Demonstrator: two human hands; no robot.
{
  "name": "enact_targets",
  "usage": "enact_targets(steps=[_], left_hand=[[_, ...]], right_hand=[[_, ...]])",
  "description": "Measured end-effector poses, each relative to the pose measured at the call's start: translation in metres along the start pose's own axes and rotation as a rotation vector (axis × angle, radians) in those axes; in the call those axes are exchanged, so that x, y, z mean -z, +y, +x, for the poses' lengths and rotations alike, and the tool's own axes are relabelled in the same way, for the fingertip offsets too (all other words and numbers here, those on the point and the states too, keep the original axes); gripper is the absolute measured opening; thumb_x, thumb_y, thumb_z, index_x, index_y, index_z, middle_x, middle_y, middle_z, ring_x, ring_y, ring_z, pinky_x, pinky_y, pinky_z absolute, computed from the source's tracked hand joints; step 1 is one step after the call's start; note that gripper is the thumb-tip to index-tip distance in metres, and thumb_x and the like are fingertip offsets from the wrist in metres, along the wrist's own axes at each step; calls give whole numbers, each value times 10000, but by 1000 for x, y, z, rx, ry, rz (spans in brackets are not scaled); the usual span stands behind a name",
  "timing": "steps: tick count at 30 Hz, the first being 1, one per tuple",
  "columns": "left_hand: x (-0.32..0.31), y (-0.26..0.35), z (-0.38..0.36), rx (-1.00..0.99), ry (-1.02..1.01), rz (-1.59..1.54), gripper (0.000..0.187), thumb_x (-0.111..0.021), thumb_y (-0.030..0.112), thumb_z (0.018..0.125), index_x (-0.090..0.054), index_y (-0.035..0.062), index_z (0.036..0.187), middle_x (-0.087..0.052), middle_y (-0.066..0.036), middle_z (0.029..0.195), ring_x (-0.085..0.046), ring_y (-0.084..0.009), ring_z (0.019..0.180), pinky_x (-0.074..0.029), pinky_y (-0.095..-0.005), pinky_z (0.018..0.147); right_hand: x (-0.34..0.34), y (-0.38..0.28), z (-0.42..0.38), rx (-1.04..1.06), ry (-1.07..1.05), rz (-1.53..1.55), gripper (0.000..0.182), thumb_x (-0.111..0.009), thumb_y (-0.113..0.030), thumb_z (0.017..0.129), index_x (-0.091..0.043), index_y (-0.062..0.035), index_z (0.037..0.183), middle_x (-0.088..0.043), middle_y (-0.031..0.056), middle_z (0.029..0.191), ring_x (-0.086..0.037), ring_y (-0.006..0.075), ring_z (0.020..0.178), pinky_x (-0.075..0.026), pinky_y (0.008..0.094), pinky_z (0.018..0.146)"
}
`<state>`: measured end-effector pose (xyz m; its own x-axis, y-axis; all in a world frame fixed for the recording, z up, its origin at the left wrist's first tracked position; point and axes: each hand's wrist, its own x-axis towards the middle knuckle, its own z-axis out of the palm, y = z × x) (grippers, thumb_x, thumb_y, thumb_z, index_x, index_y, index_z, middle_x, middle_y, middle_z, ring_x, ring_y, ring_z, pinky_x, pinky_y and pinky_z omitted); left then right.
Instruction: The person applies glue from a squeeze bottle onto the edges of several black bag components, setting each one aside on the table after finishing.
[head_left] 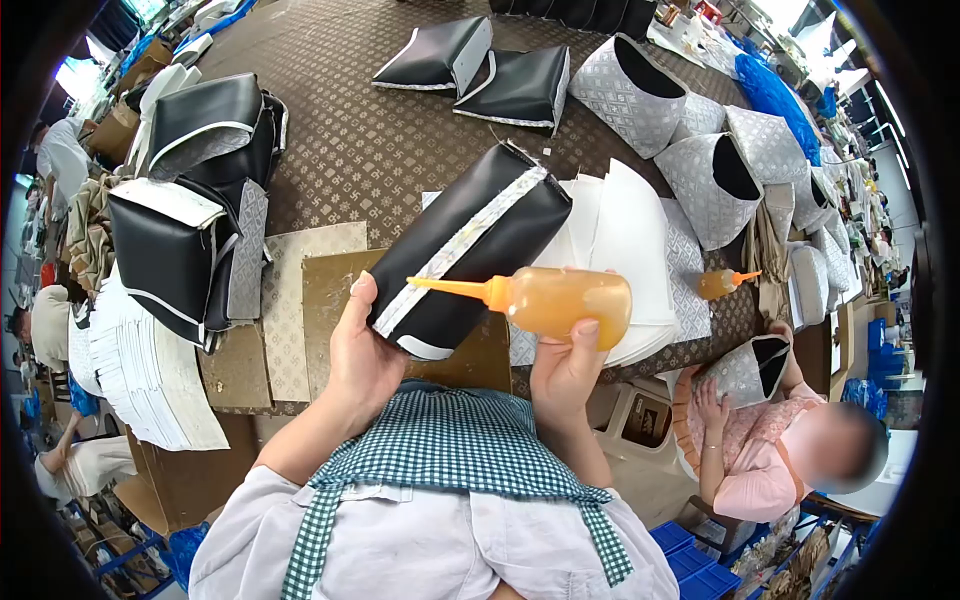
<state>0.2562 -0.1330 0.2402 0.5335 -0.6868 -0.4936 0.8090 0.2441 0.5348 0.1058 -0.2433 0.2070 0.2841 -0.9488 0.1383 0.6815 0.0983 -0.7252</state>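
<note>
My left hand grips the lower end of a black leather-look bag piece, which is tilted up to the right. A pale strip runs along its length, and its near end has a white edge. In my right hand is a squeeze bottle of amber liquid with an orange nozzle, held sideways. The nozzle points left, in front of the pale strip; whether it touches cannot be told. Beneath the piece lies a brown board.
Black bag pieces are stacked at left beside layered white sheets. More black pieces lie at the back. Silver patterned pieces, white sheets and a second bottle are at right. A co-worker holds a silver piece there.
</note>
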Motion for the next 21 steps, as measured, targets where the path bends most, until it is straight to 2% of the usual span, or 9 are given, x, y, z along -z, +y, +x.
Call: enact_targets(steps=[3,6,7,11,14,18,20,21], left_hand=[[3,1,0,0,23,10,451,-419,372,952,-462,31,1246,-533,-122,1239,-526,-251,1125,-405,-410,987],[9,1,1,-1,8,3,445,-416,369,954,-466,33,1241,-537,-120,1234,-526,-248,1123,-405,-409,986],[9,1,1,-2,7,-7,445,-414,369,954,-468,32,1239,-538,-121,1231,-527,-248,1121,-404,-409,986],[10,1,3,-11,5,-21,444,-412,363,955,-469,23,1235,-545,-126,1221,-532,-254,1113,-397,-406,991],[3,3,-1,17,10,-25,451,-409,360,957,-460,15,1243,-543,-130,1228,-529,-261,1121,-393,-399,997],[0,5,2,34,-1,-64,449,-411,352,959,-480,-10,1216,-548,-159,1217,-541,-274,1099,-399,-398,991],[9,-1,12,21,-15,-66,477,-426,392,943,-453,26,1247,-552,-136,1211,-557,-262,1079,-435,-417,944],[1,6,6,78,51,-54,465,-430,388,942,-464,29,1235,-556,-133,1201,-561,-254,1067,-442,-407,931]], right_hand=[[2,1,6,67,-19,-79,515,-518,-288,923,-313,-47,1328,-471,148,1247,-507,257,1137,-449,417,935],[24,1,32,152,39,-99,471,-514,-286,926,-361,-29,1290,-504,144,1201,-559,263,1067,-503,417,876],[22,-6,42,144,105,-21,492,-592,-228,887,-334,-39,1262,-478,117,1194,-550,241,1061,-491,392,881],[33,-6,79,289,305,-61,458,-646,-196,847,-397,-35,1196,-512,110,1145,-561,245,1052,-537,416,833],[32,-7,80,210,213,-12,452,-640,-200,850,-400,-39,1197,-515,104,1147,-567,249,1045,-544,410,823],[27,4,48,58,70,-40,487,-577,-273,891,-394,-17,1263,-504,128,1208,-545,253,1085,-495,410,874],[19,3,36,59,56,-58,488,-556,-300,900,-402,-5,1258,-511,136,1210,-541,251,1092,-490,395,877],[18,1,37,88,20,-93,485,-533,-326,912,-407,-12,1259,-530,153,1196,-562,278,1073,-498,431,898]])
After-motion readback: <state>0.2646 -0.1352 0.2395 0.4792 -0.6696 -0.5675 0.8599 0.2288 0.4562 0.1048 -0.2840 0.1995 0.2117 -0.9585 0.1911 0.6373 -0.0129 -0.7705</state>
